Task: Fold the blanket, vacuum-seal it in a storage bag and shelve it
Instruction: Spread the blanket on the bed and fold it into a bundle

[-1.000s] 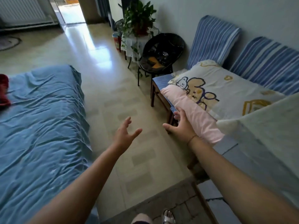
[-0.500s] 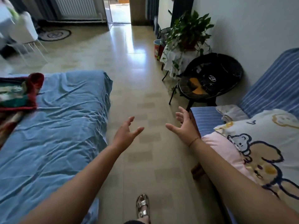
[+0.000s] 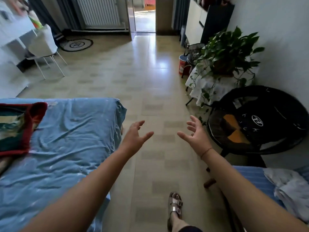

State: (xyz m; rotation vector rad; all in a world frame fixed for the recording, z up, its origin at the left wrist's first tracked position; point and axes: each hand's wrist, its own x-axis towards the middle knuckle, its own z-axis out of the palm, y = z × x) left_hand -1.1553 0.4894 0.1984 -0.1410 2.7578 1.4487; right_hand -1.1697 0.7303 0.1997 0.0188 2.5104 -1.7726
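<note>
A blanket (image 3: pixel 18 128) with a dark red border and a teal pattern lies at the left edge, on a bed covered by a blue sheet (image 3: pixel 66 148). My left hand (image 3: pixel 135 136) hovers over the floor just past the bed's right edge, fingers spread and empty. My right hand (image 3: pixel 195 134) is held out at the same height over the floor, palm turned inward, also empty. Both hands are well to the right of the blanket. No storage bag shows in this view.
A black round chair (image 3: pixel 255 124) stands at the right, with a potted plant (image 3: pixel 225 52) on a cloth-covered stand behind it. A blue striped bench (image 3: pixel 250 178) with crumpled white fabric (image 3: pixel 291 186) is at lower right. A white chair (image 3: pixel 43 46) stands at far left. My sandalled foot (image 3: pixel 175 205) is on the tiled floor.
The view has swung left, away from the bench and its cartoon pillow, which have left the frame. The blanket on the bed has come into view. Both hands stay open and raised.
</note>
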